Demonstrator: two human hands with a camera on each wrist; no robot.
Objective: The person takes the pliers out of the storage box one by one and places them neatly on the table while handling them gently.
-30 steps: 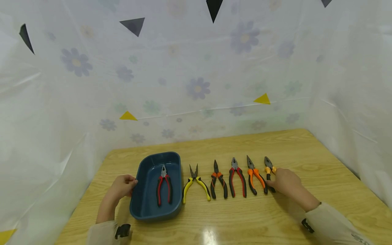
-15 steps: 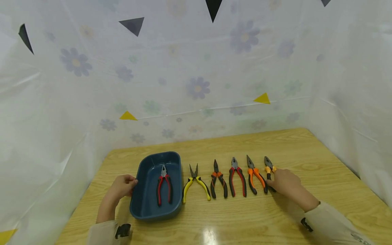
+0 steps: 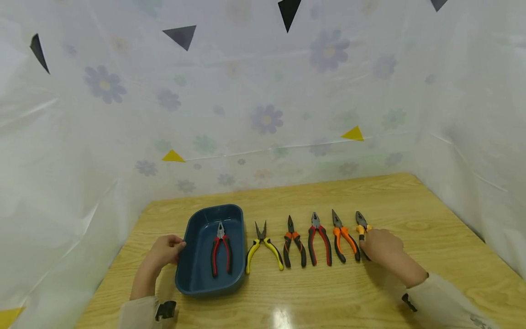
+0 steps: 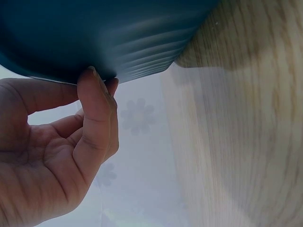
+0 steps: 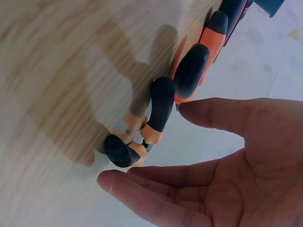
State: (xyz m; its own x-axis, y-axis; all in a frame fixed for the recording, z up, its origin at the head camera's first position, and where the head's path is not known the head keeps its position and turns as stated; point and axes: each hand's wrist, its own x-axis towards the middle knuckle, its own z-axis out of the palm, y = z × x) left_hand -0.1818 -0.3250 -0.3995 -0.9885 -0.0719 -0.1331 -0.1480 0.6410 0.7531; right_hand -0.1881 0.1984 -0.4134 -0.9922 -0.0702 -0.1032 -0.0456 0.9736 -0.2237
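Observation:
My left hand (image 3: pixel 164 251) pinches the left rim of a dark blue rectangular tray (image 3: pixel 195 267). In the left wrist view the thumb and fingertips meet at the edge of the tray (image 4: pixel 118 38). One pair of red-and-black combination pliers (image 3: pixel 222 249) lies inside it. My right hand (image 3: pixel 384 249) is over the handles of the yellow-orange and black pliers (image 3: pixel 361 220) at the right end of a row. The right wrist view shows its thumb and fingers extended on either side of those pliers' handles (image 5: pixel 162 101), with gaps still visible.
Between tray and right hand lie yellow-and-black long-nose pliers (image 3: pixel 263 244), dark orange-and-black pliers (image 3: pixel 291 235), red-and-black combination pliers (image 3: pixel 315 228) and orange long-nose pliers (image 3: pixel 343 233). All rest on a wooden table (image 3: pixel 279 297) before a flowered white curtain (image 3: pixel 230 109).
Over the pliers' handles, my right hand has shifted slightly left. The left hand and the tray have stayed in place; the head view has moved a little.

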